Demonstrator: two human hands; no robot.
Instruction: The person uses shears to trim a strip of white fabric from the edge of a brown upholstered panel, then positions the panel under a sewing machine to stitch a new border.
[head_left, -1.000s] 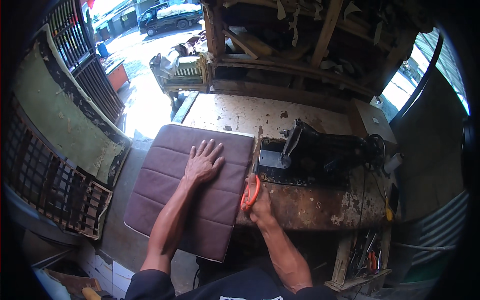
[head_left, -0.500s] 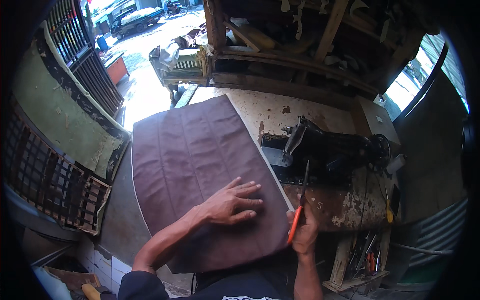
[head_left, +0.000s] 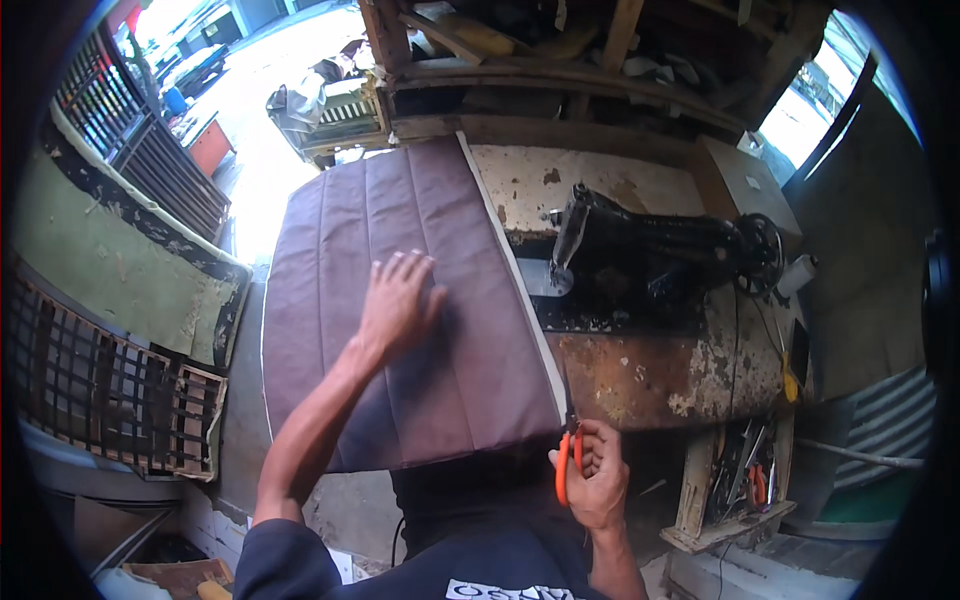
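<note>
A brown quilted panel [head_left: 350,260] with stitched lines and pale edges lies across the work table. My left hand [head_left: 402,300] is over its middle, fingers stretched out and holding nothing; whether the palm presses on it I cannot tell. At the panel's near right corner, my right hand [head_left: 598,478] grips a pair of scissors [head_left: 563,470] by their orange handles. Their dark blades point away from me beside the panel's pale right edge; the tips are hard to make out. A black sewing machine [head_left: 660,245] stands to the right of the panel.
The worn table top [head_left: 640,375] extends right under the machine. A yellow-handled screwdriver [head_left: 790,380] lies at its right edge. Below, a wooden rack [head_left: 690,500] holds several tools. Wooden shelving [head_left: 560,75] rises behind, and a green padded panel [head_left: 120,240] leans at left.
My left hand has moved away from me and to the left over the panel. The panel has turned straighter. The scissors have come down to its near right corner.
</note>
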